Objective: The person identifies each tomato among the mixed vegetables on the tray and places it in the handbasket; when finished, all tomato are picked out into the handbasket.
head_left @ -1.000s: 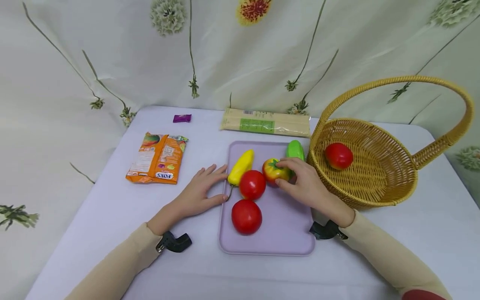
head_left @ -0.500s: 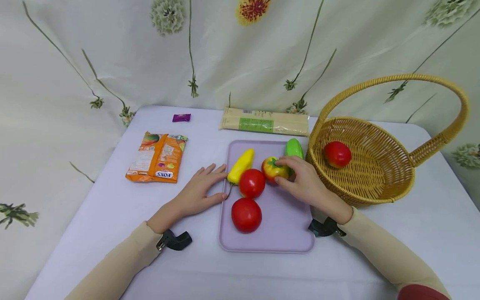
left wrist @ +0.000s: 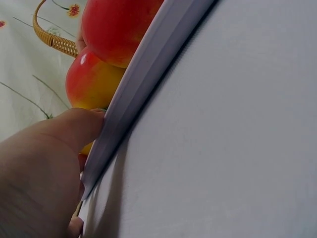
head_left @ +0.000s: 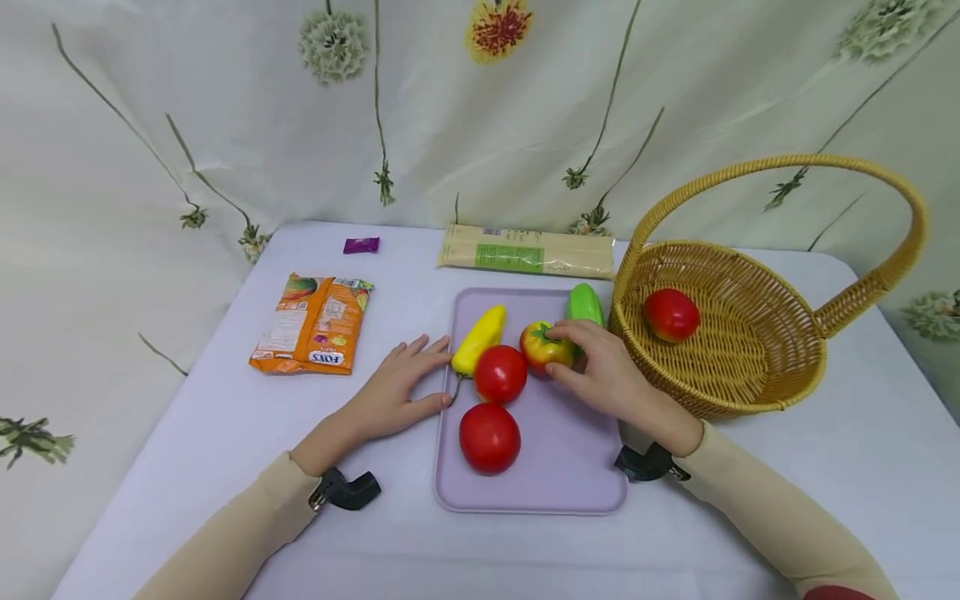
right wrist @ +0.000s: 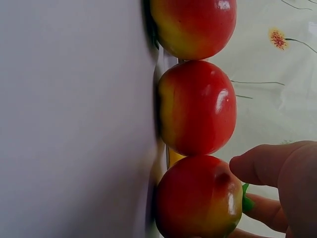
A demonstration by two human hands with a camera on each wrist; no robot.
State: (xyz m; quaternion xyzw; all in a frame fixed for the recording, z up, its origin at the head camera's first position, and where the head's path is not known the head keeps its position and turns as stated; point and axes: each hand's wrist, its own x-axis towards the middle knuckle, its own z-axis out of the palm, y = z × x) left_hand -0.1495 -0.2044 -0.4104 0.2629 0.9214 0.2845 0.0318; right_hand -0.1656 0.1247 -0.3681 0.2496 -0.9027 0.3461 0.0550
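Note:
A lilac tray [head_left: 558, 467] bears two red round fruits [head_left: 490, 439], a yellow chili pepper [head_left: 480, 340], a green cucumber-like vegetable [head_left: 585, 305] and a red-yellow tomato [head_left: 536, 346] with a green leafy top. My right hand [head_left: 607, 371] reaches over the tray's right side, thumb and fingers curled about the tomato. In the right wrist view the thumb is close against the tomato [right wrist: 195, 198]; whether it presses cannot be told. Fingers spread, my left hand [head_left: 390, 392] lies at the tray's left edge, its thumb touching the rim in the left wrist view.
At the right stands a wicker basket [head_left: 727, 367] with a tall handle and one red fruit [head_left: 671, 315] inside. An orange snack bag [head_left: 311, 325] and a small purple packet [head_left: 362, 245] lie left. A long beige package [head_left: 525, 250] lies behind the tray.
Only the head view has shifted slightly. Both hands, the tray and the fruits keep their places.

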